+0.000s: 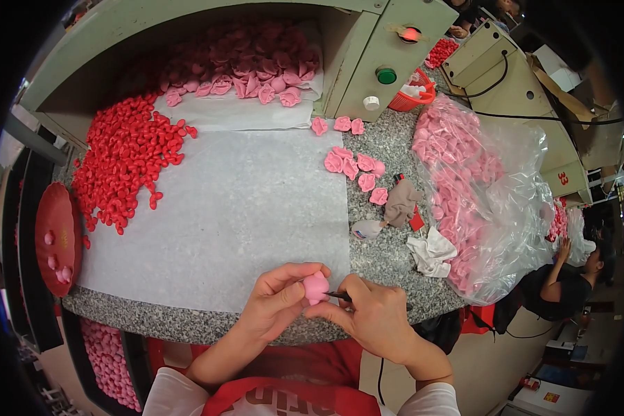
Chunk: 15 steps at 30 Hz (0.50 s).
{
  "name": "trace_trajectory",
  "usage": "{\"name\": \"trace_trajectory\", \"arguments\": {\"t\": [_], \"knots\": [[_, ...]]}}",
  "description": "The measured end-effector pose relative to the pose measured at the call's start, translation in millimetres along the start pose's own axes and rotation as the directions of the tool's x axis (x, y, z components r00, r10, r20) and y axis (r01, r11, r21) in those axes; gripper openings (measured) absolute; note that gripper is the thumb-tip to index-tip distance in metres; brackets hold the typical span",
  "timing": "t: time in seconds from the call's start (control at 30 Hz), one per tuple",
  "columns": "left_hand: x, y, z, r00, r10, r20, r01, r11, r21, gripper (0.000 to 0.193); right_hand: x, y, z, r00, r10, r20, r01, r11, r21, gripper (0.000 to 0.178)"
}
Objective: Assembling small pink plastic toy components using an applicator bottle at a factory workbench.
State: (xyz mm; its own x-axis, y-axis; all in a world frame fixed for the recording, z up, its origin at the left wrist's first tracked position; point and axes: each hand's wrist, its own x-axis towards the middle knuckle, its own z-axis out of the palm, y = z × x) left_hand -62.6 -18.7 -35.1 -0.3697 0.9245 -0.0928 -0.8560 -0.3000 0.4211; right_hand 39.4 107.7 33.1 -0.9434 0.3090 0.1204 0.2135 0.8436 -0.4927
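Observation:
My left hand pinches a smooth pink rounded piece between thumb and fingers, just over the table's near edge. A slim dark pointed tool is gripped in my right hand, and its tip touches the right side of the pink piece. The exact kind of tool is hidden by my fingers. White paper covers the table beyond my hands. Several pink rose-shaped pieces lie at the paper's far right edge and on the granite.
Small red pieces are heaped on the left, beside a red plate. More pink roses fill a pale green cabinet. A clear plastic bag of pink pieces, a grey cloth and crumpled white tissue lie right.

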Motion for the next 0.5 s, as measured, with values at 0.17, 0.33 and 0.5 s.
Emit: {"name": "trace_trajectory", "arguments": {"t": [0.17, 0.33, 0.5], "knots": [[0.0, -0.3, -0.3, 1.000, -0.004, 0.001, 0.004, 1.000, 0.008, 0.030, -1.4, -0.3, -1.3, 0.999, -0.015, 0.036, 0.016, 0.999, -0.037, 0.040], [0.4, -0.6, 0.7, 1.000, -0.001, 0.003, 0.001, 1.000, 0.000, 0.030, -1.3, 0.3, -0.9, 1.000, -0.010, 0.016, 0.010, 1.000, -0.008, 0.040], [0.9, -0.9, -0.4, 1.000, 0.003, 0.011, -0.003, 1.000, 0.001, 0.030, -1.0, 0.9, -0.4, 1.000, -0.011, 0.024, 0.011, 1.000, -0.018, 0.040]]}}
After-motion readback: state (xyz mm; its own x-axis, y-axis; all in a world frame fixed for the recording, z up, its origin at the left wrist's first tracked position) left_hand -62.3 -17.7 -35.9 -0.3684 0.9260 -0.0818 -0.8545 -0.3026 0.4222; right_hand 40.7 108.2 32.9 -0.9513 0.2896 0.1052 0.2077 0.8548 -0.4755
